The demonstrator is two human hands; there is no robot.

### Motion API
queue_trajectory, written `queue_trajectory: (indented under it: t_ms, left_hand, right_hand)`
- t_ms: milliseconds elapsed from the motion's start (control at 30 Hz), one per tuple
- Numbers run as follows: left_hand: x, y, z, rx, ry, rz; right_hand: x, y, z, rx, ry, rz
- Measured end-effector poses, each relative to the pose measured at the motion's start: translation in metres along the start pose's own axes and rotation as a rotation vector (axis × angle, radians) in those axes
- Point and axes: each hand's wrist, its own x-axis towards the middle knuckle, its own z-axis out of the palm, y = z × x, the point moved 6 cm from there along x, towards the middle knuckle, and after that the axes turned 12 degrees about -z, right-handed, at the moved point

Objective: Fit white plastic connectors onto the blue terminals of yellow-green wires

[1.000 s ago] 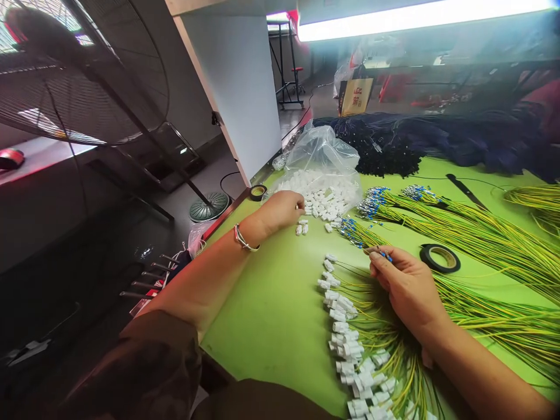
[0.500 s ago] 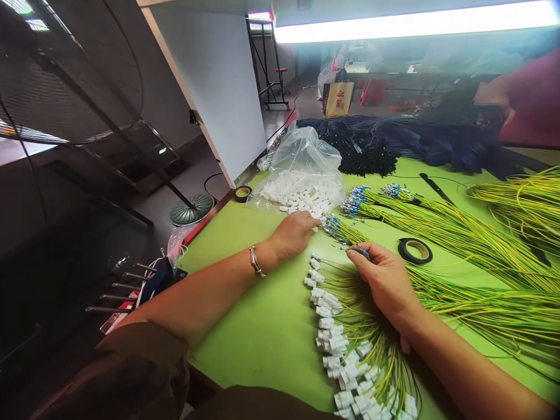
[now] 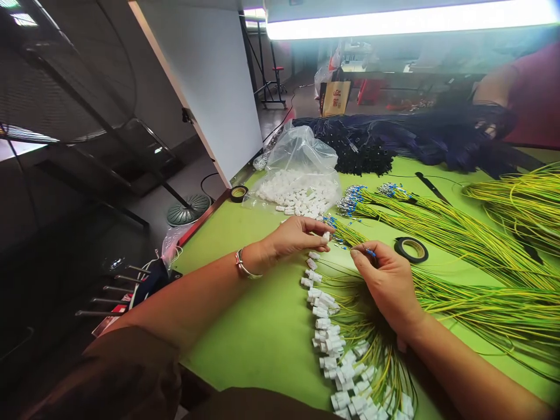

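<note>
Between the thumb and fingers of my left hand [image 3: 297, 238] is a small white connector housing [image 3: 326, 236]. My right hand [image 3: 387, 277] pinches yellow-green wires whose blue-sleeved terminals [image 3: 370, 252] poke out by the fingers; how many wires it holds is hidden. The two hands are apart, facing each other. Below them lies a row of wires ending in white connectors [image 3: 332, 338], fanned along the mat. Just behind my left hand, loose white housings [image 3: 301, 195] fill and spill from a clear plastic bag [image 3: 301, 149]. A wire bundle with blue terminals [image 3: 335, 224] lies between the hands.
More yellow-green wire bundles [image 3: 464, 233] spread to the right. A black tape roll [image 3: 411, 249] lies beside my right hand, another [image 3: 238, 193] near the white panel [image 3: 205, 87]. Dark wires [image 3: 415, 131] cover the back, where another person's arm [image 3: 494, 87] shows.
My left hand has come back from the edge of the housing pile toward my right hand, now showing a white housing at its fingertips. My right hand has barely moved.
</note>
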Motion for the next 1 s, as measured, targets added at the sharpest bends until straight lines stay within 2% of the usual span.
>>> queue_trajectory:
  t_ms: [100,300,533,767,1000]
  left_hand:
    - [0.002,-0.003,-0.001,-0.102,-0.002,-0.021]
    - [0.001,-0.007,0.001,-0.159,0.008,-0.084]
    - [0.003,-0.013,-0.001,-0.209,-0.054,-0.155]
    - [0.002,-0.01,-0.002,-0.169,-0.04,-0.137]
    - [-0.001,-0.007,0.008,-0.036,-0.142,-0.03]
  right_hand:
    - [0.0,-0.002,-0.001,-0.038,-0.005,-0.027]
    - [0.0,-0.005,0.0,-0.076,-0.005,-0.066]
    - [-0.001,-0.01,0.001,-0.09,-0.002,-0.09]
    - [0.0,-0.01,0.0,-0.088,-0.005,-0.084]
    - [0.0,-0.009,-0.001,-0.09,-0.004,-0.09]
